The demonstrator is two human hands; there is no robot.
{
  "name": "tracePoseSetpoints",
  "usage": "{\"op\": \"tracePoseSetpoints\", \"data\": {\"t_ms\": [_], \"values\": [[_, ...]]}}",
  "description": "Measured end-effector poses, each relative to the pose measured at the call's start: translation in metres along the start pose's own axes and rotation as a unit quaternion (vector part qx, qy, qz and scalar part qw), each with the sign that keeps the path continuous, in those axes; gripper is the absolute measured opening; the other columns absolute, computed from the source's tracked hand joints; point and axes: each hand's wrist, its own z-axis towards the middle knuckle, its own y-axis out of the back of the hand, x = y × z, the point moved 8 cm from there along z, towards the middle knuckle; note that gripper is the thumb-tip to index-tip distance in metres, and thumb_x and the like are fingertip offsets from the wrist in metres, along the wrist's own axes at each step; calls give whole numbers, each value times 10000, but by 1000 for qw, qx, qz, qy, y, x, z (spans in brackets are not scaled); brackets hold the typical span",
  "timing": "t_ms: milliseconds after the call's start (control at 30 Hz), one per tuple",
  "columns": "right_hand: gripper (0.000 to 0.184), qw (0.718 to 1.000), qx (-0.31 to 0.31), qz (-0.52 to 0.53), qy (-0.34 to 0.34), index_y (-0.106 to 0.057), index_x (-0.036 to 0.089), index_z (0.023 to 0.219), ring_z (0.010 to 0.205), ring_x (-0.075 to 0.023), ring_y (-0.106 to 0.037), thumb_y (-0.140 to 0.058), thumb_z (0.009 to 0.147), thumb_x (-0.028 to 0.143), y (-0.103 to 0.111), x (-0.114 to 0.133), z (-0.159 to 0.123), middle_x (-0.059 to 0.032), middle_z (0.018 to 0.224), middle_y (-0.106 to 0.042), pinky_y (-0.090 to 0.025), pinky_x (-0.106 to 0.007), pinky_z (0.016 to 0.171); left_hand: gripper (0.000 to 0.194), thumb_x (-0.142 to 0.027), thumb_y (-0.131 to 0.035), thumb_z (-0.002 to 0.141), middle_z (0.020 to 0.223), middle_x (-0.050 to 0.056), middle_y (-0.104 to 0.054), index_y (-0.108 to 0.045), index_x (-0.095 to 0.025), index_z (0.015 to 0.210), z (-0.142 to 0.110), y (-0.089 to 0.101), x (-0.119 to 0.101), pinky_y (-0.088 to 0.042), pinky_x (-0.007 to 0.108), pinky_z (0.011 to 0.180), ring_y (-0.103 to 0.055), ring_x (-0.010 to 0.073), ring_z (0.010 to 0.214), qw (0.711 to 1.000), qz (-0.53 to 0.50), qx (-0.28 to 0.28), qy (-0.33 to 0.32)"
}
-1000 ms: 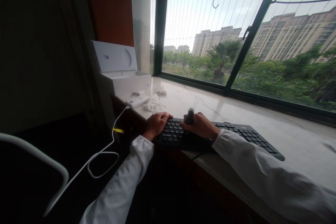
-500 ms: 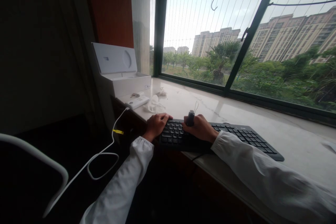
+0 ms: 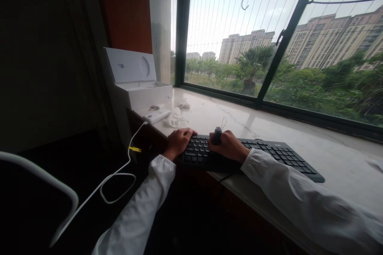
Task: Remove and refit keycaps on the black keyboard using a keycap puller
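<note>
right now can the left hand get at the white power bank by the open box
Probably yes: the left hand only rests at the keyboard's near end, and the power bank lies close by, with just crumpled white wrapping partly between.

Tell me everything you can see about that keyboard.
The keyboard is long, black and plastic-looking, with rounded corners, separate key blocks and a small pale mark near its far edge. It lies keys up on the pale marbled sill, its near left corner seemingly overhanging. The left hand touches its left end; the right hand, gripping a dark object, hides middle keys.
</note>
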Motion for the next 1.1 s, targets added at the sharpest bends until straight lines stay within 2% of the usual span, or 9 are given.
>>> {"op": "tracePoseSetpoints", "data": {"t_ms": [600,867,1100], "values": [[293,993,-17,-101,56,-556,188,685,464,-105,-436,-445,895,361,-5,8,-5,-3,547,-539,-304,-250,527,358,-431,-406,923,961,-44,-757,-755,-348,921,0,0,0,-458,258,765,-661,193,932,1000,1,-4,0],[242,1000,-16,-18,-9,-491,199,649,494,-100,-387,-492,846,341,2,3,-2,26,549,-462,-318,-249,558,353,-440,-410,919,971,-51,-755,-754,-362,911,1,-1,1,-456,258,764,-658,195,940,1000,1,-2,1],[305,999,-11,23,-39,-386,193,584,525,-93,-296,-466,844,330,3,-1,2,45,542,-348,-270,-255,547,354,-456,-406,916,966,-55,-751,-749,-371,907,2,-1,3,-442,268,744,-654,196,930,1000,1,-5,1]]}}
